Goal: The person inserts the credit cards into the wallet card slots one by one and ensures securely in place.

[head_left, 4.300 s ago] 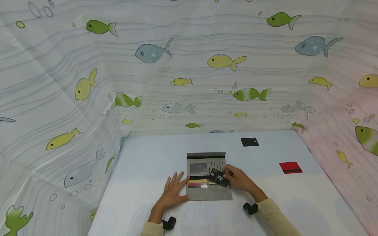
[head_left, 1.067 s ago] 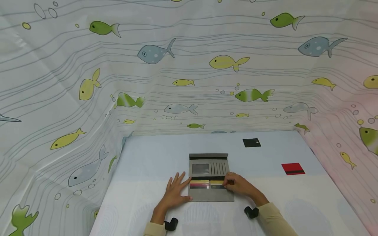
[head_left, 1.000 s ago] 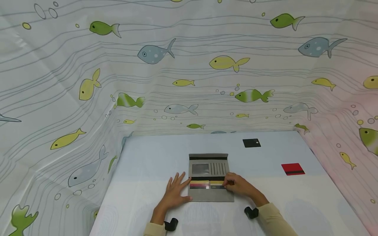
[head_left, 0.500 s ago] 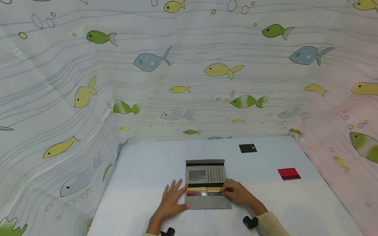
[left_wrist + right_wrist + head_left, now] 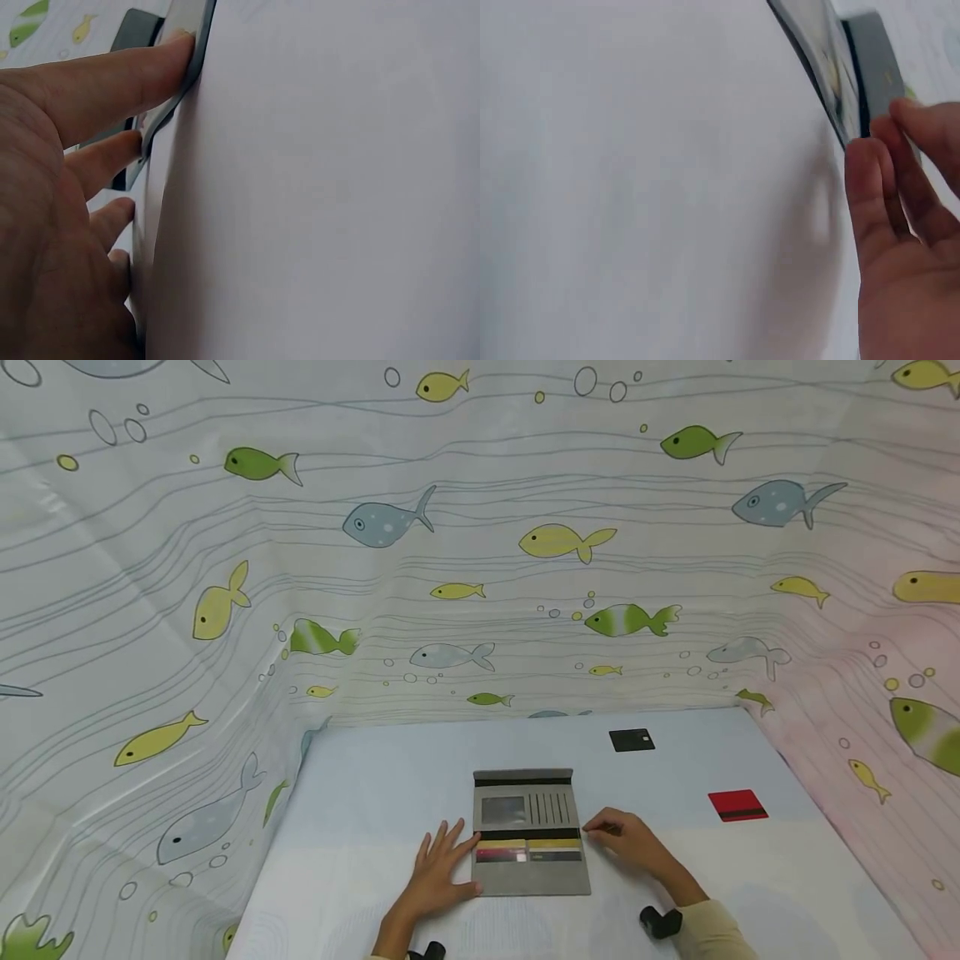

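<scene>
An unfolded grey wallet [image 5: 532,882] lies on the table, with a clear window and a row of slits in its upper half. In its lower pockets sit a pink and dark card [image 5: 501,854] on the left and a black card [image 5: 555,855] on the right. My left hand [image 5: 432,883] is spread, thumb and index finger at the wallet's left edge; in the left wrist view the thumb presses on that edge. Just off the right edge is my right hand [image 5: 632,843], its fingers loosely bent with nothing between them.
Farther back on the white table [image 5: 390,768] lies a black card [image 5: 632,740] with a chip. A red card [image 5: 738,806] with a dark stripe is at the right. A fish-patterned cloth [image 5: 450,627] rises behind and along both sides.
The black VIP card, earlier pinched by my right hand over the wallet, now sits in the right pocket. My right hand has let go and moved right. The left hand stays put.
</scene>
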{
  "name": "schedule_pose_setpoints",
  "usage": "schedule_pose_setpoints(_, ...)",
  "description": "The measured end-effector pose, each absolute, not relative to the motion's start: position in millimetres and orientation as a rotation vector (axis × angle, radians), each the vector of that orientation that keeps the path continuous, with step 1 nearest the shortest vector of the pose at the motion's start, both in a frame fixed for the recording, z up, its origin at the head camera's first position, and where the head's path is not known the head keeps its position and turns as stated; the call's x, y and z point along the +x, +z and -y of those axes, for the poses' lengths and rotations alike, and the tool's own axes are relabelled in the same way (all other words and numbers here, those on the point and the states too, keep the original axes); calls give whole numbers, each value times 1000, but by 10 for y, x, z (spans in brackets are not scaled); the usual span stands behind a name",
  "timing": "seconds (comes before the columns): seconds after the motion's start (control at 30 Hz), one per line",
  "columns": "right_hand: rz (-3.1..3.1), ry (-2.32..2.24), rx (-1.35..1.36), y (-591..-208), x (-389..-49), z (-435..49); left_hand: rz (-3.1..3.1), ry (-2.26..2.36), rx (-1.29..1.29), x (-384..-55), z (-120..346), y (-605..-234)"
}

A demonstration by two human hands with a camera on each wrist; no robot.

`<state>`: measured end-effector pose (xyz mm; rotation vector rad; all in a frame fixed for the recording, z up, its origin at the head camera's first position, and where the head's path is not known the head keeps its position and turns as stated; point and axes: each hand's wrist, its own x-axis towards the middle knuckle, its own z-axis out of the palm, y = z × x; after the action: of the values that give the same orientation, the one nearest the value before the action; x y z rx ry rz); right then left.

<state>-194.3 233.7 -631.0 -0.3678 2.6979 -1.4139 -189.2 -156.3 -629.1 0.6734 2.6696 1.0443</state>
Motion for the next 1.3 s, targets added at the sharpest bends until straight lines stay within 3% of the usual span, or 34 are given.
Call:
schedule_pose_setpoints(0.43, -2912, -1294, 485, -5986, -1836, -3635, -2655, 1087, 675, -1900, 1577, -6282)
schedule_pose_setpoints(0.73, -2856, -1014, 828, -5988, -1842, -4166, -2656, 1079, 645, -1892, 1616, -6342)
schedule_pose_setpoints(1.3, -2806, -709, 861, -6100, -1821, -4205, -2683, 1062, 683, -1874, 1581, -6354)
